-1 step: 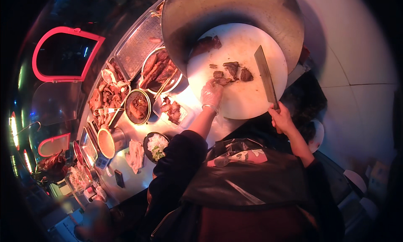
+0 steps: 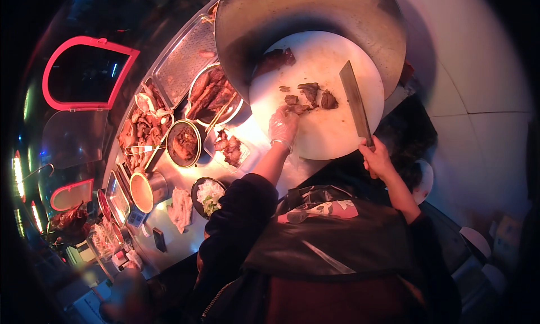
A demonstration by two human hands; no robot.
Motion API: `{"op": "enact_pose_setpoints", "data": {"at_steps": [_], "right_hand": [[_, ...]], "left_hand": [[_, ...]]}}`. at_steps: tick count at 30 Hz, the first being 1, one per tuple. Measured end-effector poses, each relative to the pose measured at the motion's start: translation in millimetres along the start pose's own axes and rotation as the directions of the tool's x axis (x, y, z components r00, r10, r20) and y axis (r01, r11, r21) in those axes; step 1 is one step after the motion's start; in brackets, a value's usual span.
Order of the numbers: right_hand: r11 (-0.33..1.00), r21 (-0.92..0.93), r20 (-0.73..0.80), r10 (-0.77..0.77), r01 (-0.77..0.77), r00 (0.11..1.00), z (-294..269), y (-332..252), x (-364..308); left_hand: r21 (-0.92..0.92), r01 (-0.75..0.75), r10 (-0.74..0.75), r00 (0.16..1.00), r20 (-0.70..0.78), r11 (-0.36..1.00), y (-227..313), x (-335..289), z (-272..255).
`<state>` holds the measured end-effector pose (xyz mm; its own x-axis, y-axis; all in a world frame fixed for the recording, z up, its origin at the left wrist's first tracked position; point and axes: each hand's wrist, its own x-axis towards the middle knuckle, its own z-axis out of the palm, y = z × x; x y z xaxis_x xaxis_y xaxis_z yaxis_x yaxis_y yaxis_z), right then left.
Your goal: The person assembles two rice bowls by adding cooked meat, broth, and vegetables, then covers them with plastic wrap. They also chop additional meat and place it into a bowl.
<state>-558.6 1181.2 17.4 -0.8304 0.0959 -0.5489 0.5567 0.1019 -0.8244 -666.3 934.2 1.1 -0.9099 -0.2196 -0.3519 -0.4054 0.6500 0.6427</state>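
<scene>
My right hand (image 2: 378,158) is closed round the handle of a cleaver (image 2: 355,96), its broad blade angled up and left over the right side of a round white chopping board (image 2: 323,141). In a clear plastic glove, my left hand (image 2: 283,126) rests at the board's left edge. Its fingers are curled against a piece of dark cooked meat (image 2: 298,108); the fingertips are partly hidden. Several cut chunks of meat (image 2: 329,100) lie just beyond, between that hand and the blade. A larger dark piece of meat (image 2: 274,61) sits near the far left rim of the board.
A big curved metal pan (image 2: 315,9) stands behind the board. To the left are a bowl of meat strips (image 2: 211,93), a clear tray of chopped meat (image 2: 229,150), a pot with dark food (image 2: 184,144), a bowl of rice and greens (image 2: 209,192) and a metal container (image 2: 143,192).
</scene>
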Motion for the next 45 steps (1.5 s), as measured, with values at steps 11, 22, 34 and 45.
{"op": "enact_pose_setpoints", "data": {"at_steps": [11, 22, 34, 45], "right_hand": [[0.999, -0.052, -0.022, -0.008, 0.007, 1.000, -4.5, -1.1, -1.1], [0.999, -0.051, -0.029, 0.011, -0.012, 1.000, -1.2, -0.3, 0.7], [0.988, -0.150, -0.100, 0.024, -0.039, 0.995, 11.8, -3.9, -1.5], [0.977, -0.201, -0.141, 0.037, -0.065, 0.989, 26.1, -6.8, -4.1]], "left_hand": [[0.324, -0.354, 0.294, 0.930, 0.220, 0.877, 22.8, 21.8, -0.2], [-0.344, -0.182, 0.123, 0.975, -0.187, 0.921, -55.5, 6.4, -32.9], [-0.134, 0.202, -0.239, 0.888, -0.392, 0.970, -264.4, 48.7, -263.2], [0.604, 0.113, -0.146, 0.989, 0.005, 0.789, -223.3, 120.3, -255.5]]}}
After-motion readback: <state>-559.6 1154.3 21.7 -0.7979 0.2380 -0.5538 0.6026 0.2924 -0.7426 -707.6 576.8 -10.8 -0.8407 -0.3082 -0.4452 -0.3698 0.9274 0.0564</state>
